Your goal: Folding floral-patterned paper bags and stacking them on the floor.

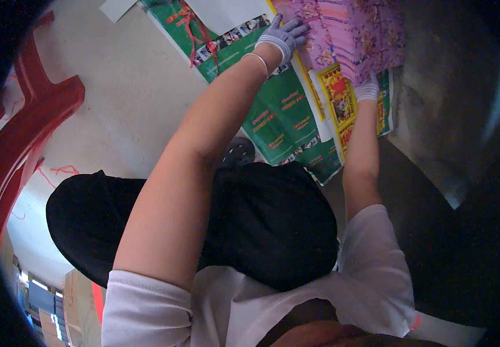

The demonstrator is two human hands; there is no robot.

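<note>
My left hand [285,37], in a grey-purple knit glove with a striped cuff, reaches to the upper middle with its fingers apart. It rests at the left edge of a pink patterned cloth [348,32], beside a yellow strip. My right hand [367,89] wears a similar glove. Only its pale striped cuff shows clearly, since the lower edge of the cloth covers the fingers. Under that wrist lie yellow and red printed sheets [342,104]. Beneath everything spreads a green printed sheet [267,115] with red lettering and a row of small pictures.
A dark red plastic chair or stool [47,104] stands at the left. Red string [195,34] lies on the green sheet, next to a plain white sheet [227,13]. A dark clog [239,151] shows beside my black-clad leg [267,225]. Cardboard boxes [79,306] stand lower left.
</note>
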